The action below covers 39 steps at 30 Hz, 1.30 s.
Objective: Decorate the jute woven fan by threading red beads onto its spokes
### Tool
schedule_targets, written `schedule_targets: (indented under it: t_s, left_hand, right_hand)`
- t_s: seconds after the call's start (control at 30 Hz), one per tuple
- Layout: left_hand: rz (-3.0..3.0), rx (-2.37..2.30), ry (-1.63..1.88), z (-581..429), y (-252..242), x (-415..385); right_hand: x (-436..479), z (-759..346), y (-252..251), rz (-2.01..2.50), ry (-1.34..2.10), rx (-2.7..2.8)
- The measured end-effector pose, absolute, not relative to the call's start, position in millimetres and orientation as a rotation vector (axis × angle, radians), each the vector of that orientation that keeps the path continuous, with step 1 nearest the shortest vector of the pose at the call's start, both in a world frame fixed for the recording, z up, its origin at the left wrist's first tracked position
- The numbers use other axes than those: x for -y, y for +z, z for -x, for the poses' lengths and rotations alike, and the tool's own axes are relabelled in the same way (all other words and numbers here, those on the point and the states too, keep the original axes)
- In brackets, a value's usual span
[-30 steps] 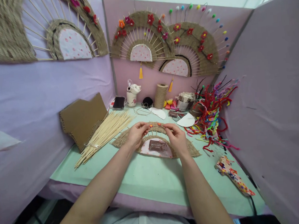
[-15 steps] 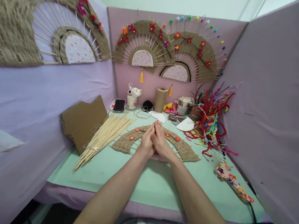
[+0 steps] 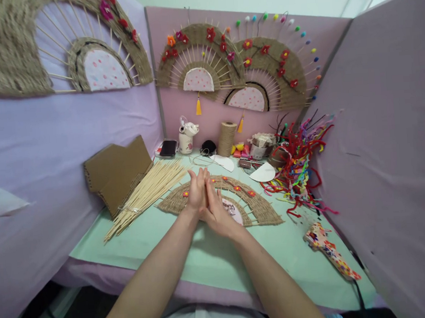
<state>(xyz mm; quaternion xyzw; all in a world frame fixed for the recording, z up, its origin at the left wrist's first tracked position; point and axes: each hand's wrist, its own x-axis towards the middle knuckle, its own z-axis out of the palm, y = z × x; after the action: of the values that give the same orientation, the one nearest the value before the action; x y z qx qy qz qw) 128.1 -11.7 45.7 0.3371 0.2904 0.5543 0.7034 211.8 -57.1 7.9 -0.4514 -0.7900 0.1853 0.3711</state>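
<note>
Hands (image 3: 205,200) together, fan (image 3: 266,213) flat, arc away, lengthwise left-right

At the centre of the frame we see the left hand (image 3: 196,194) and right hand (image 3: 217,212) pressed palm to palm, fingers straight, holding nothing, over a woven fan (image 3: 264,212) that lies on the green table (image 3: 218,259). Left of the fan lie bamboo skewers (image 3: 149,188) beside cardboard (image 3: 116,170). At the right we find a tangle of pipe cleaners (image 3: 299,165).
</note>
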Motion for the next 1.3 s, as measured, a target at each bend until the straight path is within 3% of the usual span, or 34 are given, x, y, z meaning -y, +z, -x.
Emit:
schedule_targets:
  t_s: [0.17, 0.5, 0.87, 1.3]
  left_hand:
    - [-0.810, -0.534, 1.011, -153, 33, 32]
    - [-0.731, -0.592, 1.355, -114, 48, 3]
    - [-0.439, -0.303, 1.002, -135, 30, 11]
    - [-0.221, -0.291, 1.155, -123, 37, 5]
  right_hand:
    - [46, -233, 6, 1.267, 0.423, 1.864]
    - [76, -201, 13, 1.103, 0.425, 2.195]
    - [57, -227, 15, 1.267, 0.394, 1.997]
    - [64, -222, 15, 1.333, 0.131, 2.153]
